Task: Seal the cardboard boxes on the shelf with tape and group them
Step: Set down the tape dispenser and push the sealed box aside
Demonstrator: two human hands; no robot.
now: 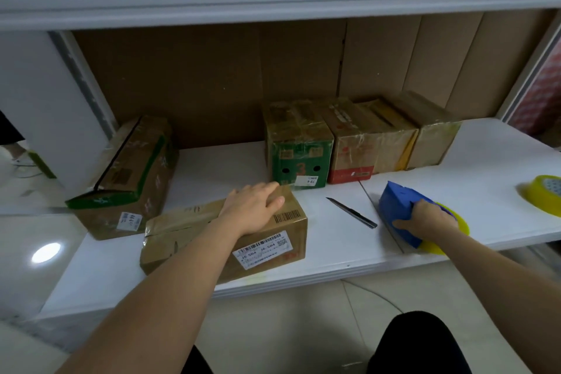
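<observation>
The left hand (255,209) lies flat on top of a brown cardboard box (224,240) near the front edge of the white shelf (485,215). Its fingers are straight and spread, so this grip presses the box down and does not curl round it. The box has a white label on its front side and some crinkly tape at its left end. The right hand (428,218) has its fingers curled round a blue tape dispenser (400,209) with a yellow tape roll in it, so this grip holds the tool tight. The dispenser rests on the shelf, well to the right of the box. A thin dark knife (352,213) lies on the shelf between the box and the dispenser. Farther back, a green box (299,155), a red-and-brown box (361,149) and a plain brown box (434,136) stand side by side in a row, touching each other. A long box with green edges (127,179) sits apart on the left. A spare yellow tape roll (545,194) lies at the far right. I think the step now is sealing the front box. Next, the right hand likely needs to bring the dispenser over to the box top and pull tape along the seam while the left hand keeps the box from sliding. After that, the box can go beside the row at the back.
</observation>
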